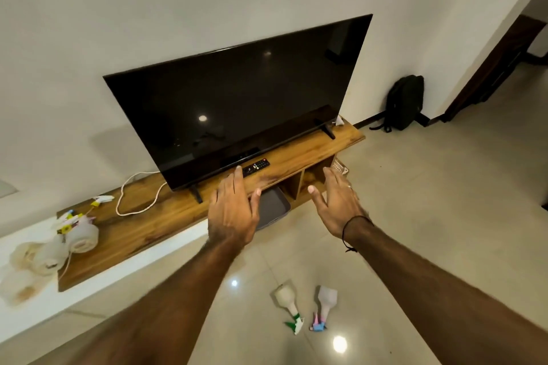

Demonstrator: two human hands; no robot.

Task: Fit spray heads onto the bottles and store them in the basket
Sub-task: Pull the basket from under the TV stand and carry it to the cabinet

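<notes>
My left hand and my right hand are stretched out in front of me, fingers apart, holding nothing, above a grey basket that sits on the floor under the TV bench. Two translucent bottles stand on the floor tiles below my arms, one with a green spray head and one with a blue and pink spray head. Several more translucent bottles lie at the bench's left end, with loose coloured spray heads beside them.
A wooden TV bench carries a large black TV, a remote and a white cable. A black backpack leans on the wall at the right, near a dark doorway.
</notes>
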